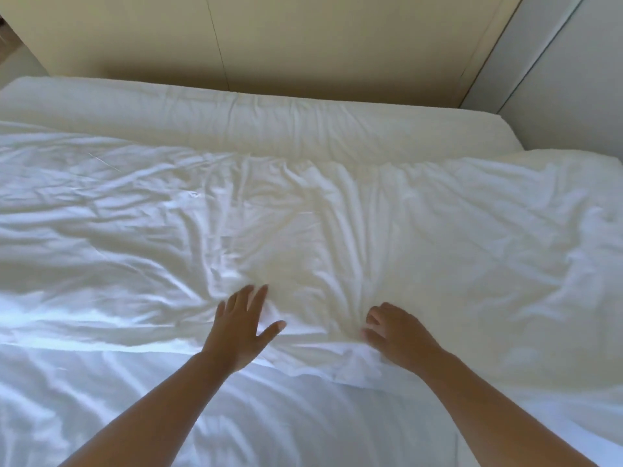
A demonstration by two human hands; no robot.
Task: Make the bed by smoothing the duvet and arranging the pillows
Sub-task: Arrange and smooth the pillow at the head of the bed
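Where one duvet [337,230] wrinkles, two hands [241,326] [397,335] touch it.

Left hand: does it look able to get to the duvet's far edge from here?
Probably not without leaning in. The left hand lies flat on the near part of the duvet, arm stretched out, and the far edge sits well beyond it. Nothing blocks the way; only distance does.
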